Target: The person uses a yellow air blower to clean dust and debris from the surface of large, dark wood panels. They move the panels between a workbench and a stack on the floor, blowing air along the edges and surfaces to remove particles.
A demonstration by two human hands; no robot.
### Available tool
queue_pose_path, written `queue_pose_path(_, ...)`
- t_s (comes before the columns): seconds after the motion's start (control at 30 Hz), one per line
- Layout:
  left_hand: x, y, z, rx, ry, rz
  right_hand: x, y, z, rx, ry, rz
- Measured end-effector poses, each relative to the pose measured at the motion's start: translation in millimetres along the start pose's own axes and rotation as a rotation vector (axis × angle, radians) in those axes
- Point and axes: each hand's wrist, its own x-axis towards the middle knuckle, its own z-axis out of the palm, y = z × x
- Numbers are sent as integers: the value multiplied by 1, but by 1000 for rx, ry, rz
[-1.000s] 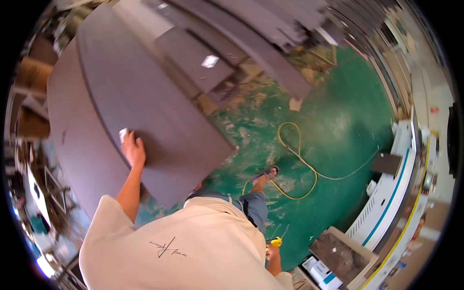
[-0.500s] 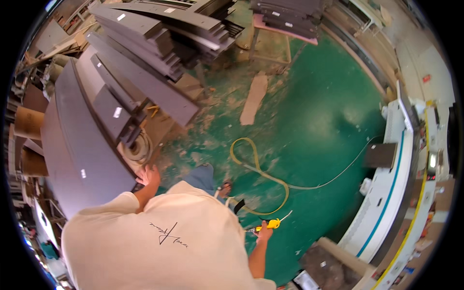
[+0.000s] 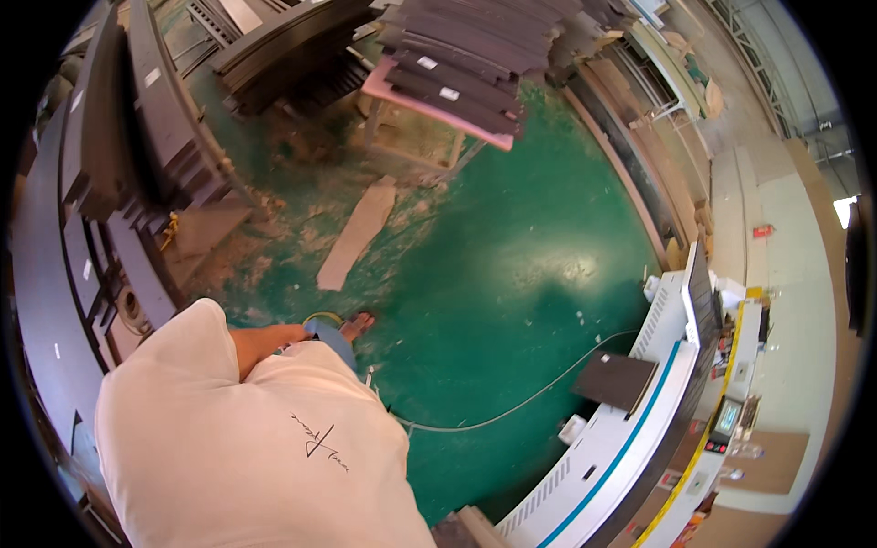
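My left forearm [image 3: 260,347] reaches from the pale sleeve across the front of my body. Only a little of my left hand [image 3: 298,334] shows beside my blue trouser leg [image 3: 331,342]; its fingers are hidden. My right hand is out of the picture, and so is the yellow air blow gun. A thin pale hose [image 3: 512,422] runs over the green floor from beside my shirt toward the white machine [image 3: 571,475]. Part of a yellow hose [image 3: 322,317] curves next to my foot [image 3: 358,325].
Long dark panels [image 3: 41,301] and stacked boards [image 3: 174,119] line the left. More dark boards lie on a pink-topped stand [image 3: 438,100] ahead. A brown cardboard strip [image 3: 358,233] lies on the dusty floor. A dark square board [image 3: 614,382] sits against the machine.
My view has swung to the right and the panels shifted left. My left hand has left the panel's edge and come to my body. My right hand with the air blow gun has gone from view.
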Motion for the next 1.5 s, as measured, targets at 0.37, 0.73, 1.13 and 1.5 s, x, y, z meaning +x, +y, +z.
queue_pose_path(0.37,-72,577,113,171,-88,512,285,-124,-233,1297,89,492)
queue_pose_path(0.73,9,827,169,273,90,335,632,-193,-637,1159,87,339)
queue_pose_path(1.13,136,1298,161,939,329,651,951,-476,-876,1156,60,286)
queue_pose_path(1.5,94,1754,70,418,441,590,1278,-733,-1156,1071,-88,102)
